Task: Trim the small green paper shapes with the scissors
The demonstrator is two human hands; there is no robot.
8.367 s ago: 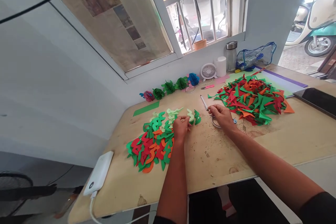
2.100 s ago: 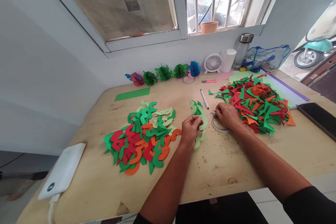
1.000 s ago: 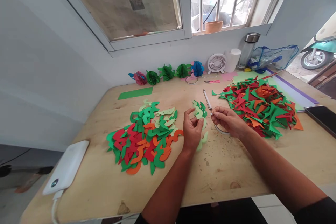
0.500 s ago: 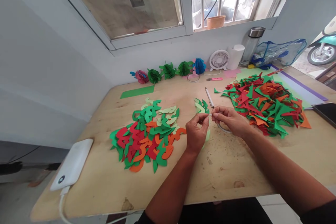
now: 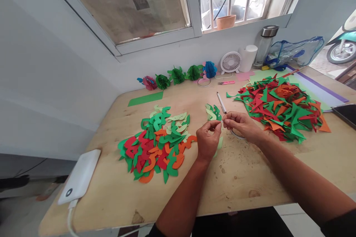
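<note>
Over the middle of the table my left hand (image 5: pixel 209 137) and my right hand (image 5: pixel 242 126) meet fingertip to fingertip. Both are closed in a pinch on something small and pale, too tiny to name. Just beyond them lie a few green cut paper pieces (image 5: pixel 213 112) and a white pen (image 5: pixel 221 102). A pale green paper piece (image 5: pixel 219 143) shows partly from behind my left hand. Beneath my right hand a thin ring-shaped band (image 5: pixel 237 134) is half hidden. To the left is a heap of curved paper cut-outs (image 5: pixel 155 144) in green, red and orange.
Paper scraps (image 5: pixel 286 107) are piled on the right, near a phone (image 5: pixel 346 114). Along the wall stand folded paper turtles (image 5: pixel 178 75), a small fan (image 5: pixel 230 62) and a glass bottle (image 5: pixel 264 48). Pink snips (image 5: pixel 226 82) lie in front. A power bank (image 5: pixel 80 176) sits at the left edge.
The camera view has shifted slightly. My hands keep nearly the same pinch at the same place, and nothing on the table has visibly moved.
</note>
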